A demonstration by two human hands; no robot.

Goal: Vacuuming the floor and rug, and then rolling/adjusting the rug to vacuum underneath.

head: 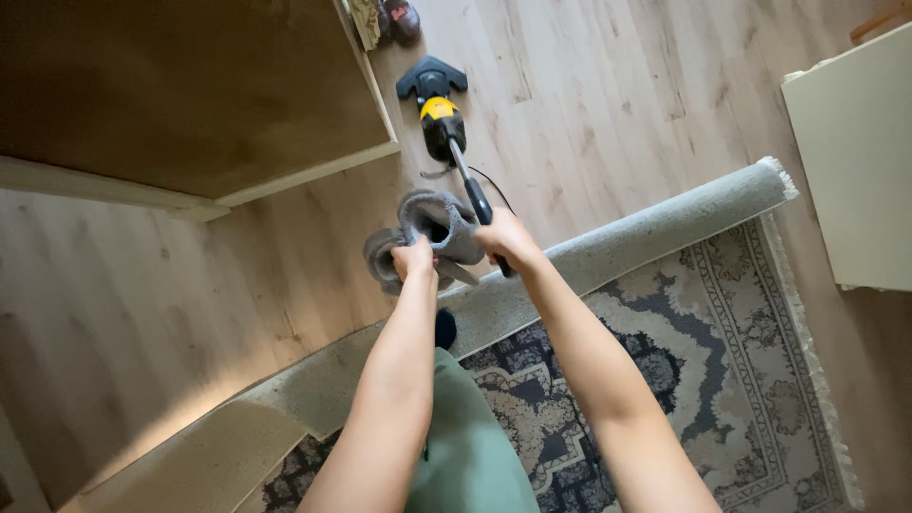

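Observation:
I look down at a wooden floor. My left hand (413,258) grips a pair of grey fuzzy slippers (429,236), held up in front of me. My right hand (503,242) is closed around the dark handle of a stick vacuum cleaner (443,123) with a yellow and black body. Its black floor head (430,78) rests on the floorboards ahead. A thin cable trails beside the handle.
A patterned grey and dark blue carpet (703,351) lies underfoot, its near edge rolled back into a long tube (665,220). A large wooden furniture piece (190,95) stands at upper left. A cream cabinet (855,152) stands at right. Shoes (399,19) lie at the top.

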